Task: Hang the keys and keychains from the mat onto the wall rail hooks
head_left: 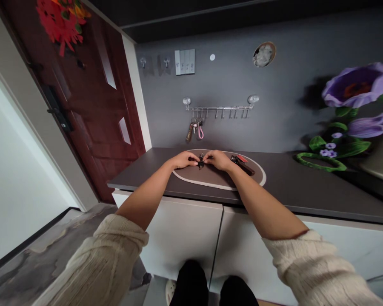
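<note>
My left hand (pixel 185 160) and my right hand (pixel 217 160) meet over a brown oval mat (pixel 204 180) with a pale rim. Between their pinched fingertips is a small bunch of keys (pixel 201 163), dark with some metallic parts; its details are too small to make out. The left fingers grip its left side, and the right fingers pinch it from the right. Just right of my right hand, a dark brown elongated item (pixel 245 167) and a small red piece (pixel 241 158) lie on the mat, partly hidden by my wrist.
The mat lies on a dark countertop (pixel 287 182) above white cabinet doors (pixel 181 233). A hook rail (pixel 220 108) on the grey wall carries hanging keys (pixel 194 128) and a pink strap (pixel 200 131). Purple artificial flowers (pixel 357 87) stand at right; a dark red door (pixel 92 110) is at left.
</note>
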### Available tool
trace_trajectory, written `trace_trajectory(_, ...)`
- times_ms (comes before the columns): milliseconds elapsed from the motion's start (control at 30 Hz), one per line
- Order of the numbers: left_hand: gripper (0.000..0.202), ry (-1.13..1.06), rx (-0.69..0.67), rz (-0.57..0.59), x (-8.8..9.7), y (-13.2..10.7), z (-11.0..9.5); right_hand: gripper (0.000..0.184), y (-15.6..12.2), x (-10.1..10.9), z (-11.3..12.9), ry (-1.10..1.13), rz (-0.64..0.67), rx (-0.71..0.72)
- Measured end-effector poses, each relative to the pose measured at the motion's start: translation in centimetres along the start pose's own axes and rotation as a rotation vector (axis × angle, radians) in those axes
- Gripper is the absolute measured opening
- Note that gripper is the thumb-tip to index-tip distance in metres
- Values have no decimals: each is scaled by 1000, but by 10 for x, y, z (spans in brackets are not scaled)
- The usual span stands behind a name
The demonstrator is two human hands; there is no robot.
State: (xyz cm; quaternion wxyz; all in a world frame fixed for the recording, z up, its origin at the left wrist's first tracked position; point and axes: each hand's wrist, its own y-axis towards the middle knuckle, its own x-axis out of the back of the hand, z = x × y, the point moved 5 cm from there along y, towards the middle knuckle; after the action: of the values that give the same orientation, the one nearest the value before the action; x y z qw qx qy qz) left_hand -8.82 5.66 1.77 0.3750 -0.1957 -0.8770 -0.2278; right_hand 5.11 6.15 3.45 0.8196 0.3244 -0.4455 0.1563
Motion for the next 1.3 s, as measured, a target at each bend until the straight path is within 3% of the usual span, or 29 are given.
trace_trajectory(500,32,-183,14,-67,2,1,-1,14,6,1,-8,282,-107,6)
trace_trajectory(800,34,-334,1,-219,9,1,-9,18,4,3,-3,428,-138,-8)
trace_trajectory(1033,36,-459,-11,-227,9,1,-11,23,4,2,2,637,-186,-84)
trace_trajectory(1300,36,-547,11,-390,16,2,-11,25,2,3,5,686,-201,-75)
